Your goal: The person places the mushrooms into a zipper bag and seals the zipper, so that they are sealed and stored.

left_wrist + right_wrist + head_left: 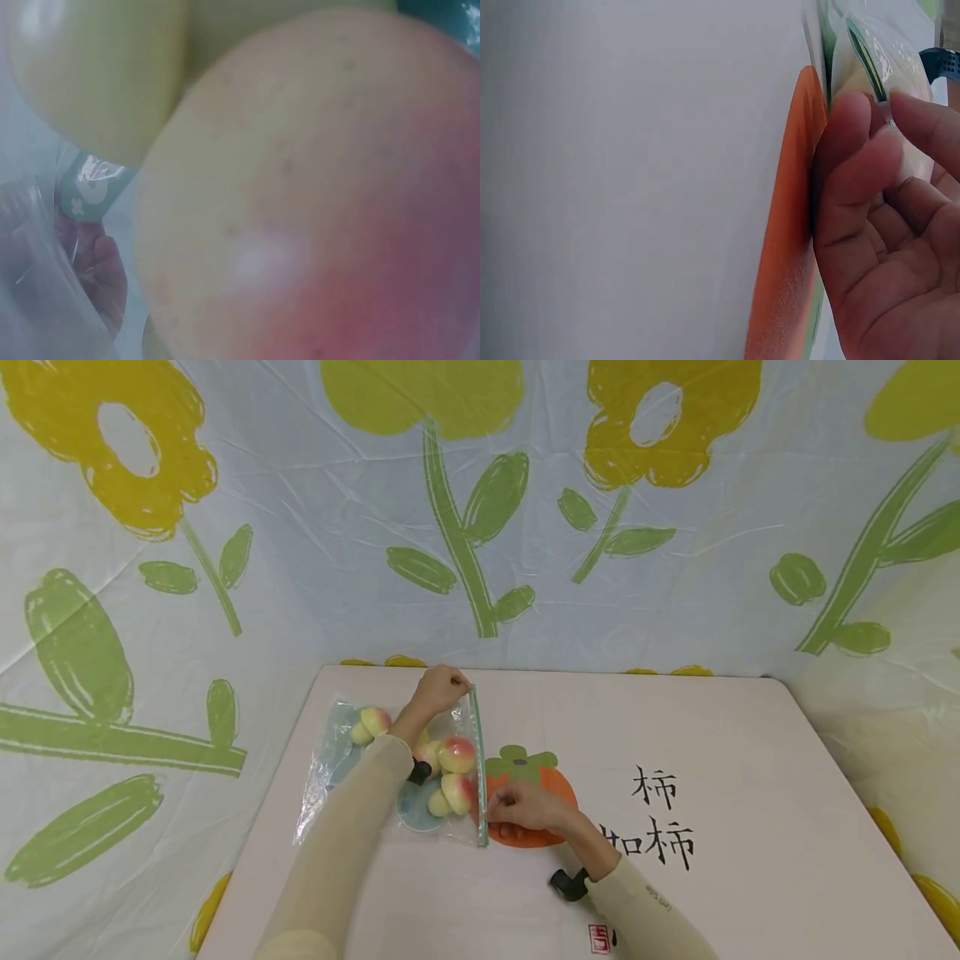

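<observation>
A clear zip bag lies flat on the table, holding several pink-and-yellow peaches. Its green zip strip runs along the bag's right edge. My left hand pinches the far end of the strip. My right hand pinches the strip near its near end, and in the right wrist view the fingers close on the bag's edge. The left wrist view is filled by a blurred peach seen through the plastic.
The table bears a printed orange persimmon under my right hand and black characters to its right. A flowered sheet hangs behind and around the table. A red stamp mark sits near the front edge.
</observation>
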Action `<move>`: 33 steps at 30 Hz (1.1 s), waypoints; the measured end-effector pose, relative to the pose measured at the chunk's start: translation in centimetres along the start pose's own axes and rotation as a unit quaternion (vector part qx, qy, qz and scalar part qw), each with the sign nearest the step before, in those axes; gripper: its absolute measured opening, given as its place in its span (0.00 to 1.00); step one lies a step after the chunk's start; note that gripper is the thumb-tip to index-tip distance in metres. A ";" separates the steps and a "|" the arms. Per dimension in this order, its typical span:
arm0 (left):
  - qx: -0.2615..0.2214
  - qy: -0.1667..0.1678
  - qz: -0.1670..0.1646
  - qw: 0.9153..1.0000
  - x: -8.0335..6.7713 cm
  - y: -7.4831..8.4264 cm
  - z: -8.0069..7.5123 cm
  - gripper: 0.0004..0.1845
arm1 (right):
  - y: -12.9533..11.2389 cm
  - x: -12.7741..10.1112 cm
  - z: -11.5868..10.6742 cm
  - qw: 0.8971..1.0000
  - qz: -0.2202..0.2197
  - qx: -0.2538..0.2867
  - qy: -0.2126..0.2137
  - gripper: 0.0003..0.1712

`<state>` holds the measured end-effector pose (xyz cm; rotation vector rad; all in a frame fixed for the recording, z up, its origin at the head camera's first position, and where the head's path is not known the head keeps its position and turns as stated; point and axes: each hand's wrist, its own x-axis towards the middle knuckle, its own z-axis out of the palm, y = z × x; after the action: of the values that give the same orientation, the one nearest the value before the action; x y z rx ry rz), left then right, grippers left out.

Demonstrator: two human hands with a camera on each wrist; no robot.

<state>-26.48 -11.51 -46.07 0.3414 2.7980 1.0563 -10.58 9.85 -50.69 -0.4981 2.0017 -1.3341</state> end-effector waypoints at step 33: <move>0.010 -0.035 0.035 0.999 0.0 -0.1 -0.5 0.13 | -0.5 -1.9 1.3 1.000 0.021 -0.007 -0.013 0.10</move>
<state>-26.61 -11.88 -45.72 0.4716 2.7549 1.0111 -8.38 10.04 -49.99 -0.4742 1.9909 -1.2826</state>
